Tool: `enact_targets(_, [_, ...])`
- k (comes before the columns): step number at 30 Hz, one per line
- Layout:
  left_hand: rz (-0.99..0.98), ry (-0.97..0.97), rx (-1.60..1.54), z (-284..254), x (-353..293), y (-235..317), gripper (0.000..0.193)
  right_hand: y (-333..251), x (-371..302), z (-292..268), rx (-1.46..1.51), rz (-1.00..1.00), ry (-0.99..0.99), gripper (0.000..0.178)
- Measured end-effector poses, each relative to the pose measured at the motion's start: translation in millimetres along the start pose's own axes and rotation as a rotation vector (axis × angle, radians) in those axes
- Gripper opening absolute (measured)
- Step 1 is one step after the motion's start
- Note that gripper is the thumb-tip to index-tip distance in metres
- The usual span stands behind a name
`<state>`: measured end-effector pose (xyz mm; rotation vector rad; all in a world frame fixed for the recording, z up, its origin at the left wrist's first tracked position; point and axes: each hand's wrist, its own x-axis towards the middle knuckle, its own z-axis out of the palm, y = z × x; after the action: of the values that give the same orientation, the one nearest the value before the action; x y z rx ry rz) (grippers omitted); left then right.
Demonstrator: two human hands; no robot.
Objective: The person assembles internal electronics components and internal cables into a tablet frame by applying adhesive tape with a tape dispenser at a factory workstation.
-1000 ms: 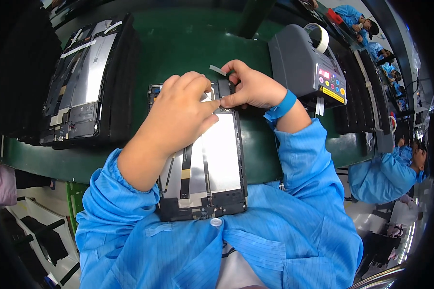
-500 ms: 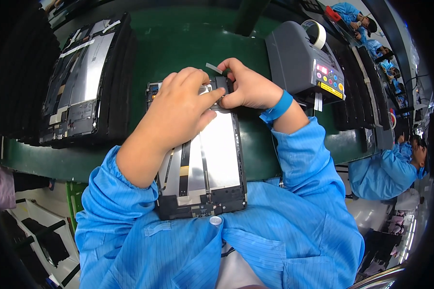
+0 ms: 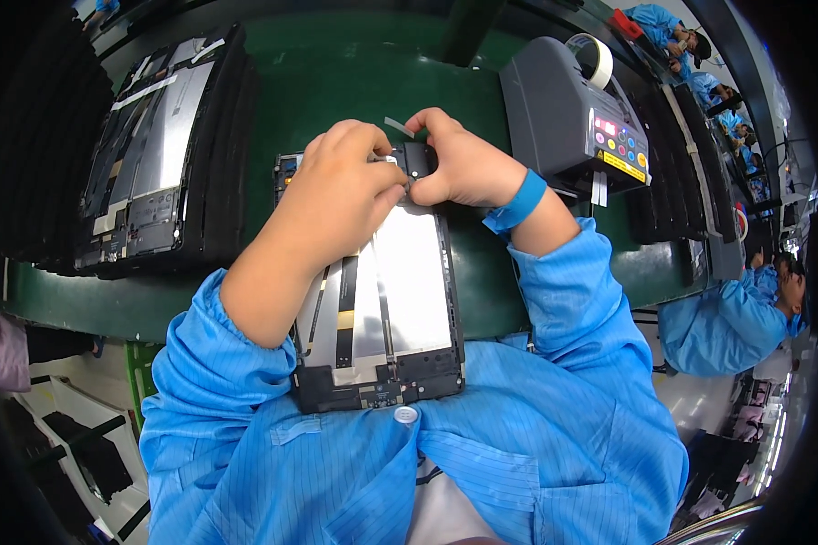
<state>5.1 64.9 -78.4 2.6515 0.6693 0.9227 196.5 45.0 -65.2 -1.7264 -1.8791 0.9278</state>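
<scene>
A tablet [image 3: 418,291] with its back off lies before me, its silver inner plate, ribbon cables and black frame exposed. Its near end rests against my blue smock. My left hand [image 3: 345,177] is over the tablet's far end, fingers curled, thumb and index fingertip pinched close together; what they hold, if anything, is hidden. My right hand [image 3: 468,163] comes in from the other side, its thumb on the tablet near the left fingertips. At its bent index finger a short whitish strip of tape [image 3: 397,126] sticks out past the far edge.
A grey tape dispenser [image 3: 563,118] with a tape roll stands at the right on the green table [image 3: 354,73]. Stacked opened tablets [image 3: 154,154] rise at the left, and black trays [image 3: 673,173] stand beyond the dispenser. A co-worker [image 3: 736,318] in blue sits far right.
My left index finger has drawn back from its stretched pose and now bends toward the thumb. My right hand and the tape strip have shifted slightly left.
</scene>
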Motion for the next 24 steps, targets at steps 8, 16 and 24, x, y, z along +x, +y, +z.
enact_targets(8, [0.094,-0.071,0.029,-4,16,-5,0.007,9,1,-4,0.035,-0.047,-0.027,0.079])
enact_targets(16, [0.166,-0.199,0.167,-6,31,2,0.006,14,1,-11,0.241,0.028,-0.159,0.087])
enact_targets(24, [0.188,-0.128,0.061,-4,27,-6,0.009,9,0,-8,0.306,0.055,-0.098,0.078])
